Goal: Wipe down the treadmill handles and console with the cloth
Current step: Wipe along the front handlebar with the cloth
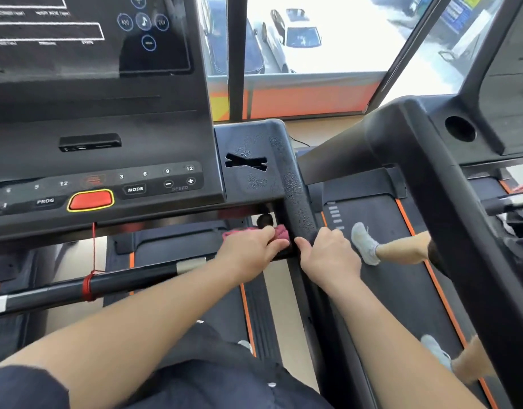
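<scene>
Hands, two: left hand (251,252) pinches one pink cloth (279,233), right hand (328,255) grips one black handle (298,202).

You've got two hands, left hand (251,249) and right hand (328,253), one pink cloth (279,231), one side handle (298,202), one console (107,119), one red button (90,200), two pale shoes (365,243).

A dark navy short-sleeved shirt (219,364) is worn, its sleeve (24,388) seen at seven o'clock. Small pale buttons (272,384) are set down its front at six o'clock. The left hand (251,249) and right hand (328,255) are left bare.
</scene>
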